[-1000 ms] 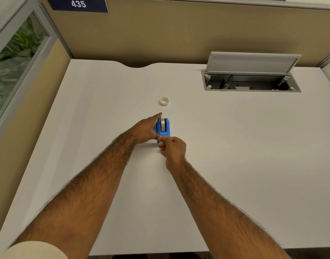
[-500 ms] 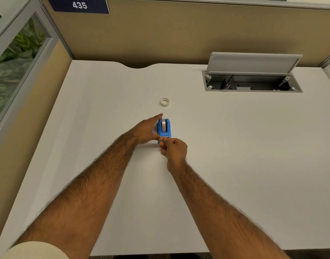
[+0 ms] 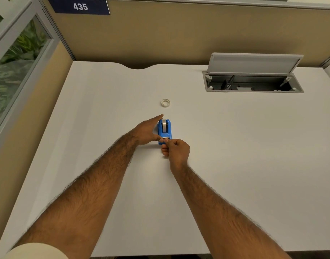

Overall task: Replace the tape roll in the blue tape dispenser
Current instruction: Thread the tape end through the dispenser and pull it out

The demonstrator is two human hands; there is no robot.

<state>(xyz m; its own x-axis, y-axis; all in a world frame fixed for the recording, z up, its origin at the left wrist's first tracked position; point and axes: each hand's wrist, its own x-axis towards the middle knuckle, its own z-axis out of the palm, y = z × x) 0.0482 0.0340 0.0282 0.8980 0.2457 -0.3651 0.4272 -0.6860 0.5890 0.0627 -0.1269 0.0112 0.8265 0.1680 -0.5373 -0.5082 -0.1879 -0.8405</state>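
Observation:
The blue tape dispenser (image 3: 165,129) stands on the white desk (image 3: 235,146) near its middle, with a tape roll (image 3: 164,126) seated in it. My left hand (image 3: 146,130) lies against the dispenser's left side, fingers stretched along it and thumb at its near end. My right hand (image 3: 176,149) is at the dispenser's near end, thumb and forefinger pinched together at the cutter, apparently on the tape end; the tape itself is too small to make out. A second, white tape roll (image 3: 165,102) lies flat on the desk a little beyond the dispenser.
An open cable hatch (image 3: 254,84) with its grey lid raised sits in the desk at the back right. A tan partition (image 3: 179,34) runs along the back, a glass panel (image 3: 14,62) on the left.
Hands and dispenser hold nearly the same pose; only a slight shift of view.

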